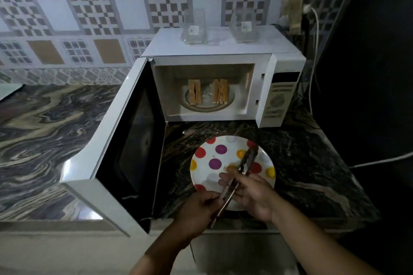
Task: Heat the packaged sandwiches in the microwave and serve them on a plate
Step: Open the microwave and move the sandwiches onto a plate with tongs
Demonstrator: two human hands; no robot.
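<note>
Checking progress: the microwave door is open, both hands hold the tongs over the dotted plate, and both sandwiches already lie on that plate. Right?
Not quite. The head view shows both sandwiches still inside the microwave on the turntable; the plate holds none. Door open, left hand and right hand on the tongs: correct.

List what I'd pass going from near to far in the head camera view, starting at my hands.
Left hand and right hand gripping the tongs → polka-dot plate → open microwave with sandwiches on its turntable → two clear packages on top → tiled wall.

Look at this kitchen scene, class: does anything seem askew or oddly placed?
The two sandwiches stand on edge on the microwave turntable, not flat. Nothing looks spilled or damaged.
</note>
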